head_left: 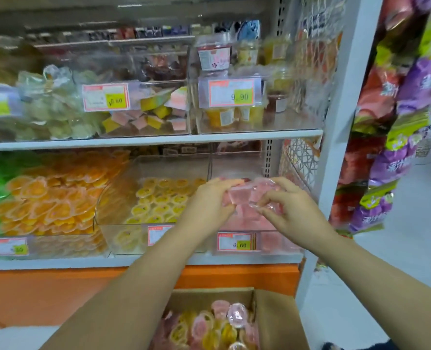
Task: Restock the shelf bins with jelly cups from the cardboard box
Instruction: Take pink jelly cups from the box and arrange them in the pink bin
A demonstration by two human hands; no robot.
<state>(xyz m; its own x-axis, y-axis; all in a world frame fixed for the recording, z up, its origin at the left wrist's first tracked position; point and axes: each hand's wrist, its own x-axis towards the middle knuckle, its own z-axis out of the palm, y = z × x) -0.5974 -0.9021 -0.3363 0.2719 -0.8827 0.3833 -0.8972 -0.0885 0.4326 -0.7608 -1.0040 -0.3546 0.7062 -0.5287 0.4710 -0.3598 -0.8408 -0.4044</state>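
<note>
White shelf unit [158, 138]: two tiers are seen, lined with clear bins. Snack bags [408, 102] are hung at the right; their print is too blurred to be read.

Cardboard box [272, 322] is set open below the lower tier and part-filled with loose cups [204, 329], pink and yellow mixed. One pink cup [237, 315] is laid on top, sealed lid turned up.

Lower tier: orange-cup bin [57, 198], yellow-cup bin [158, 168], pink-cup bin [237, 164] at the right end.

Above that last bin a cluster of pink jelly cups [242, 197] is held between both hands.
- Left hand [209, 200]: fingers are curled round the cluster's left side.
- Right hand [287, 210]: thumb and fingertips are pinched on a clear cup edge.
- Which way the held cups face cannot be told through blur.

Price tags: "6.60" [235, 241] is read on the pink-cup bin, "9.90" [230, 93] on the upper tier.
</note>
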